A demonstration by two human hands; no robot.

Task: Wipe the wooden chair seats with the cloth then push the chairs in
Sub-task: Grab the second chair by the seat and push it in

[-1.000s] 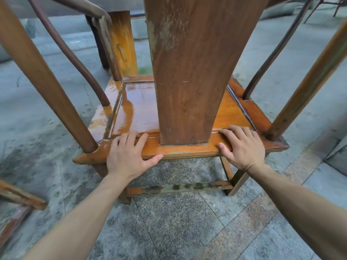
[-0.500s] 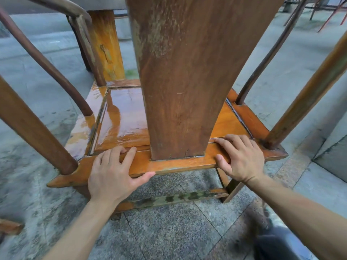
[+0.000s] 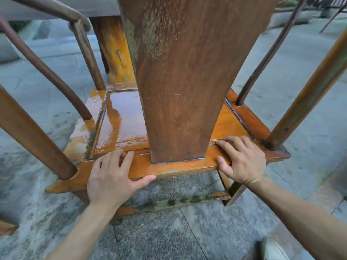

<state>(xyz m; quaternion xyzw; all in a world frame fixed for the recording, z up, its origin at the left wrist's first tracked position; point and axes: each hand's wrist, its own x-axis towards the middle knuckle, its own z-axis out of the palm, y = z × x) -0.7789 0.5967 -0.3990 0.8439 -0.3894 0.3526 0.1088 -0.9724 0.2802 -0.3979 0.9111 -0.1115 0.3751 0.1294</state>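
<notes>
Glossy orange wood, wet sheen on the seat (image 3: 122, 124).
The chair's seat panel shines slick and smooth; the back splat (image 3: 180, 72) is darker brown wood, matt, scuffed and weathered pale near the top. The low stretcher (image 3: 180, 200) has worn, blotchy paint. The floor (image 3: 169, 231) is rough speckled grey stone.
</notes>
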